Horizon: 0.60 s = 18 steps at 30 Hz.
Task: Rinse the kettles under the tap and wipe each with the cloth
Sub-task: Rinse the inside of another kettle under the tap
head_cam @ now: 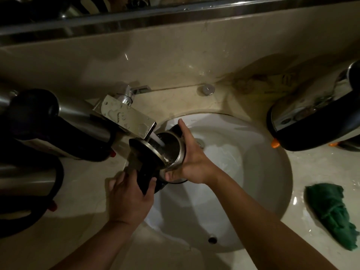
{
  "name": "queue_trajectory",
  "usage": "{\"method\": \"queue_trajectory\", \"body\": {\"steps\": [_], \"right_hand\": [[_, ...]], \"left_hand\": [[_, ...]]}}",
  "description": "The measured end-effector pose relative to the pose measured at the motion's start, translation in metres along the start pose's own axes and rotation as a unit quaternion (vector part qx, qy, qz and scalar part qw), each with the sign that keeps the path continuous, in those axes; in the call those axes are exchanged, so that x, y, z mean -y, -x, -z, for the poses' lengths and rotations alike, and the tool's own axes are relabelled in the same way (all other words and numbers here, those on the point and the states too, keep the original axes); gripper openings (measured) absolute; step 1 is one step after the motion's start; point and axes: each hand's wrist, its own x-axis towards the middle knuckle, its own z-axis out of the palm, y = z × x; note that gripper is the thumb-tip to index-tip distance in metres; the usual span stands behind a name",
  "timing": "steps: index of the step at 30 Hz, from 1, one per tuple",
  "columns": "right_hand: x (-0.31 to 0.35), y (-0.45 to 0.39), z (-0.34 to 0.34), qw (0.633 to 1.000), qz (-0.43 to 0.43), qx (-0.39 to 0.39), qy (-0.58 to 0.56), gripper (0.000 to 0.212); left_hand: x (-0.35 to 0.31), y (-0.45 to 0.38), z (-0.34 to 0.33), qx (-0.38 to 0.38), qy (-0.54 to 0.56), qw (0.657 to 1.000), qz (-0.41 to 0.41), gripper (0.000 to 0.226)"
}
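Left hand [129,197] nearest, fingers curled round the black handle [145,177] of a steel kettle [175,152]. Right hand [191,161] wraps the kettle body from the right, thumb low, fingers spread up its side. Kettle tilted over the white basin [253,172], lid [145,151] hinged open; water from the tap [128,117] runs into its mouth. Green cloth [331,211] crumpled on wet tabletop [321,166], right of basin. Further kettles: two at left [58,123], dim, outlines uncertain; one at right [311,117].
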Motion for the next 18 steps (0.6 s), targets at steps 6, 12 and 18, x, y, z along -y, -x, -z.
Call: {"method": "queue_trajectory", "body": {"steps": [6,12,18], "right_hand": [[0.0006,-0.0017,0.0022,1.0,-0.002,-0.004,0.0,0.155],[0.0002,0.0018,-0.0005,1.0,-0.003,-0.011,-0.005,0.154],[0.0006,0.0009,0.0022,1.0,-0.003,-0.005,0.002,0.155]], "left_hand": [[-0.0022,-0.0024,0.0004,0.0,0.01,1.0,0.0,0.054],[0.0014,-0.0012,-0.0011,0.012,-0.004,1.0,0.004,0.056],[0.0011,-0.0021,-0.0019,0.013,-0.005,1.0,0.008,0.056]]}}
